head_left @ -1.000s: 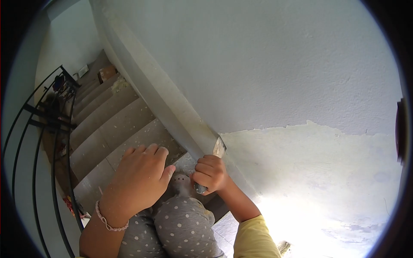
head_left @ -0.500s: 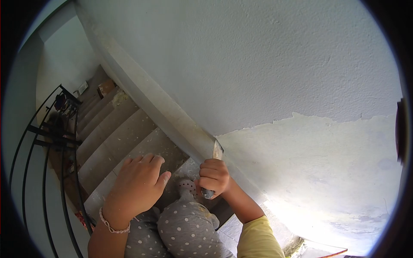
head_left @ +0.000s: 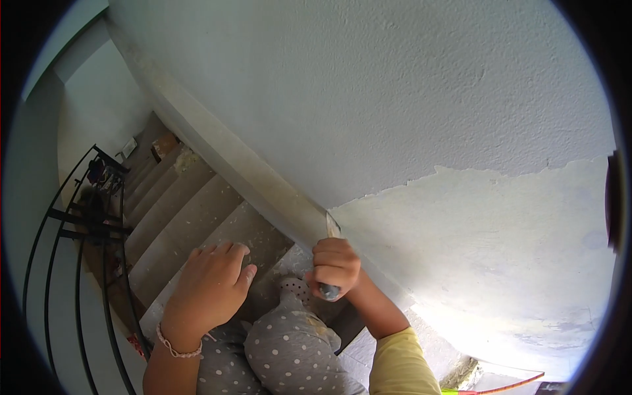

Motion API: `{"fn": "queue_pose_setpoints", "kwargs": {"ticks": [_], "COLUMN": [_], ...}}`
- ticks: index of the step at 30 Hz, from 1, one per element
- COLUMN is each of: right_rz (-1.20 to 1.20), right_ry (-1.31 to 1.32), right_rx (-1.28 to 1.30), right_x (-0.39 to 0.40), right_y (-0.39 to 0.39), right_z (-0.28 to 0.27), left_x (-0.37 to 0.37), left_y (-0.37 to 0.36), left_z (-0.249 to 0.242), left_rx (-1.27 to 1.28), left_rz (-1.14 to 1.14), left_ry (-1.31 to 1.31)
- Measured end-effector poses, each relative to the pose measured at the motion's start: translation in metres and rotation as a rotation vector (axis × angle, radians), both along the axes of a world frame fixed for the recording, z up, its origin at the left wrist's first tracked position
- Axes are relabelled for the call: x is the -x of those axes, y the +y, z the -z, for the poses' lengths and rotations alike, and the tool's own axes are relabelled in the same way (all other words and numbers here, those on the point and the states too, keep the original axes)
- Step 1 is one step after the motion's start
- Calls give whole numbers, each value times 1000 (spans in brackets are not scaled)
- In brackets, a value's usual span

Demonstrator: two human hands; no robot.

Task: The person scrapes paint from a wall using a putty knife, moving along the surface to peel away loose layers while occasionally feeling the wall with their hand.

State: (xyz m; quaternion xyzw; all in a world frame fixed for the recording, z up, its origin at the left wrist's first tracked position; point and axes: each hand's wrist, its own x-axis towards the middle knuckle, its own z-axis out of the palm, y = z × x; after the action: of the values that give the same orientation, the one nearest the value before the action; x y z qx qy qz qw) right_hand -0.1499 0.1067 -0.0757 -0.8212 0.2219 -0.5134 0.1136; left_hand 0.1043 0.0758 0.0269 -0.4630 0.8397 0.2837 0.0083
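My right hand (head_left: 334, 268) is closed around the dark handle of a scraper (head_left: 332, 226). Its metal blade points up the view, its tip at the wall's lower edge where the bluish paint layer begins. Right of the blade, the wall (head_left: 474, 224) has a pale bare area below a ragged edge of textured paint (head_left: 428, 99). My left hand (head_left: 214, 280) hangs over the steps, back of the hand up, fingers bent forward and the thumb apart, with nothing visible in it.
Concrete stairs (head_left: 178, 217) with pale flakes run along the wall's ledge (head_left: 250, 158). A black metal railing (head_left: 79, 283) stands at left. A brown box (head_left: 164, 146) lies far along the stairs. My knees in dotted trousers (head_left: 289, 355) are below.
The view has shifted slightly. My right hand has turned a little at the wrist, still around the scraper, with the blade tip at nearly the same spot. My left hand keeps its pose.
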Motion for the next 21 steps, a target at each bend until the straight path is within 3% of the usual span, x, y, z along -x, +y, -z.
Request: {"fn": "queue_pose_setpoints", "kwargs": {"ticks": [6, 10, 15, 17, 21], "right_rz": [-118, 12, -13, -118, 7], "right_ry": [47, 55, 43, 46, 81], "right_rx": [45, -25, -64, 15, -9], "right_x": [-26, -3, -12, -18, 1], "right_y": [14, 3, 6, 15, -2], "right_z": [-16, -1, -4, -20, -2], "left_x": [0, 2, -1, 1, 1], "left_y": [-1, -1, 2, 2, 0], "left_z": [1, -3, 1, 2, -1], "left_rx": [17, -16, -3, 16, -28], "left_rz": [11, -20, -13, -6, -22], "left_ry": [42, 21, 54, 68, 30]}}
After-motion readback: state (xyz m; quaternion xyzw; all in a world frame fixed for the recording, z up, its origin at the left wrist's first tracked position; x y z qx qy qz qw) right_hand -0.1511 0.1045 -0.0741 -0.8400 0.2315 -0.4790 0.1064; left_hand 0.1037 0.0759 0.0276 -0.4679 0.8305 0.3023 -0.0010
